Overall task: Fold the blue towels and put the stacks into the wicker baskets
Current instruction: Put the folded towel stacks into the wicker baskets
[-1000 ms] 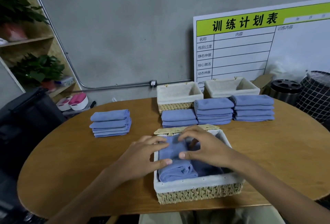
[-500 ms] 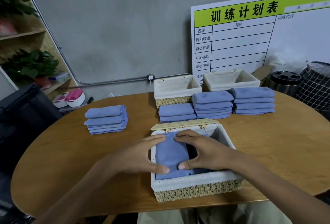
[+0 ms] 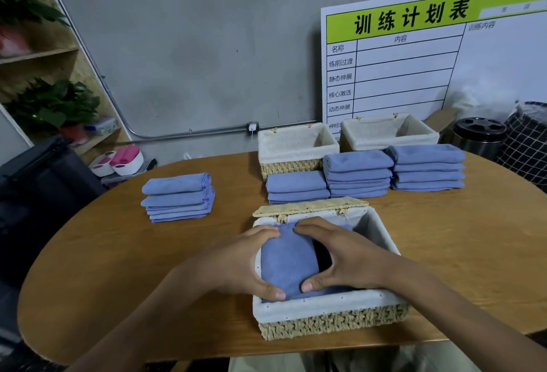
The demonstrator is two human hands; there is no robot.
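Behind, whiteboard (image 3: 429, 69) headed 训练计划表, smaller rows perhaps illegible.

Both hands, left hand (image 3: 236, 265) and right hand (image 3: 343, 256), grip a folded blue towel (image 3: 285, 259) inside a wicker basket (image 3: 331, 318) on the counter (image 3: 118, 253).
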